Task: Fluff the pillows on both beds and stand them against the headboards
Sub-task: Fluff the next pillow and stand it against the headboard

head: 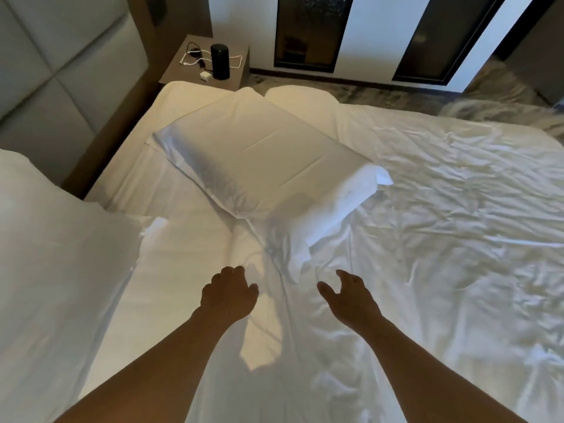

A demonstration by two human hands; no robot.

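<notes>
A white pillow (pixel 265 166) lies flat and slanted across the head of the bed (pixel 442 239), its loose case end pointing toward me. Behind it a second white pillow (pixel 300 100) lies flat at the far edge. A large white pillow (pixel 52 254) fills the left side, close to the padded headboard (pixel 52 71). My left hand (pixel 227 296) hovers over the sheet just short of the slanted pillow's near corner, fingers curled, holding nothing. My right hand (pixel 351 296) is beside it with fingers spread, also holding nothing.
A brown nightstand (pixel 235 77) stands past the bed's far corner with a black cylinder (pixel 219 61), a white charger plug (pixel 205 77) and cables on it. Dark glass panels line the far wall. Patterned carpet (pixel 494 90) runs along the bed's far side.
</notes>
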